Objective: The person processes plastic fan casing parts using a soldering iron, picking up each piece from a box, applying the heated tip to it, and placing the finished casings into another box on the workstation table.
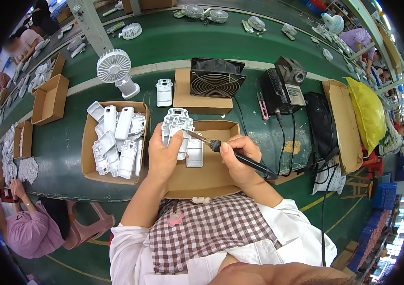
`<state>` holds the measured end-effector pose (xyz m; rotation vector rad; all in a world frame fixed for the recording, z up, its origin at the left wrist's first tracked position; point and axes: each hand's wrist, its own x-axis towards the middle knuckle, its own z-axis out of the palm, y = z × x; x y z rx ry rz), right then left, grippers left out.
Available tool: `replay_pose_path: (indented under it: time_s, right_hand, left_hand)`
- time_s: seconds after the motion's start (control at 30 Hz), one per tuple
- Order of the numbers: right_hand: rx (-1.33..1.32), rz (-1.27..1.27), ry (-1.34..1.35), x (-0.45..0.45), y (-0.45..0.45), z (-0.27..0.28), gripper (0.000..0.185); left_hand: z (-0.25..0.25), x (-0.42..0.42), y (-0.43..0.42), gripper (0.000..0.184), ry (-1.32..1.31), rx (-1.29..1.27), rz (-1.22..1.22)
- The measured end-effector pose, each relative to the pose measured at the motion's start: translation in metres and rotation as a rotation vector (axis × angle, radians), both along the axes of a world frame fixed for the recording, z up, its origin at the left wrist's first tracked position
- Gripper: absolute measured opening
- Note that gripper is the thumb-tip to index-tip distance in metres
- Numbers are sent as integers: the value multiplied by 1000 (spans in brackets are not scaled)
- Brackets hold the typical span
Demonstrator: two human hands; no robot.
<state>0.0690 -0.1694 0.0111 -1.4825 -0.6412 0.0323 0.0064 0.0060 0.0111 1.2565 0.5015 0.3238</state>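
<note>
My left hand (pixel 165 154) is closed around white plastic housings (pixel 177 122), held above the near edge of an open cardboard box (pixel 202 183). In my right hand (pixel 241 160) is a soldering iron (pixel 240 156) with a black handle, its metal tip pointing left and reaching the held housings. Another white housing (pixel 194 153) lies in the box just right of my left hand. To the left, a cardboard box (pixel 86 161) is filled with several white housings. One more white part (pixel 164 92) lies on the bench behind my hands.
A white fan (pixel 114 67) stands at the back left. Behind my hands, a black cooling fan (pixel 215 84) rests on cardboard. A soldering station (pixel 278 90) and pink-handled tweezers (pixel 263 108) are to the right. A person (pixel 33 228) sits at the far left.
</note>
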Motion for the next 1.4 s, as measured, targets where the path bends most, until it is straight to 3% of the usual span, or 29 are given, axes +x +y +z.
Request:
replay_pose_path:
  time_s: [1.27,1.4]
  right_hand:
    - [-15,18,21,1,1,0,12]
    - [90,-14,-2,0,-4,-6,11]
  left_hand:
    - [-3,-2,1,29,71,60,-25]
    - [-4,-3,1,30,98,59,-50]
